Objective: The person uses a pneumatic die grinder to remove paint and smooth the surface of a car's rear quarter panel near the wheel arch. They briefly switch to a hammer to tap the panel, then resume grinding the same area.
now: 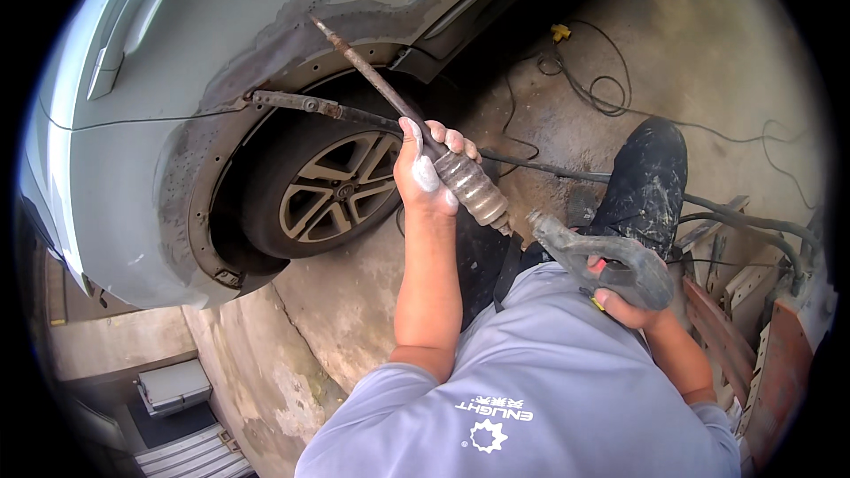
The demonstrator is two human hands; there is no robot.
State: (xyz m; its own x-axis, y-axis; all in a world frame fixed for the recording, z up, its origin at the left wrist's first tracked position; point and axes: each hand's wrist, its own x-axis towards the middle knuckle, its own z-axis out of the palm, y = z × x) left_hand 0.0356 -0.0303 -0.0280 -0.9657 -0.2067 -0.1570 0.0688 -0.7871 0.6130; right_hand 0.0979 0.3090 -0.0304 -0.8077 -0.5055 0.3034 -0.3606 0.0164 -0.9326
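My left hand (429,168), its fingers dusted white, is wrapped round the metal rod of a slide-hammer dent puller (376,80). Its ribbed metal weight (474,188) sits below the hand. The pointed tip lies over the sanded grey patch (266,49) of a car's side panel; contact cannot be told. My right hand (624,305) grips a grey gun-shaped handle (611,257) with a red trigger, close to my body. A small gap shows between its nose and the puller's lower end. A metal bar (310,104) meets the wheel-arch edge, partly hidden behind the rod.
The car's wheel (341,186) sits under the arch, left of my arm. A thick black cable (567,173) runs off rightward. Thin wire (606,106) loops on the concrete floor by a yellow plug (560,33). Metal panels (722,323) stand at right, and a grey box (173,387) lower left.
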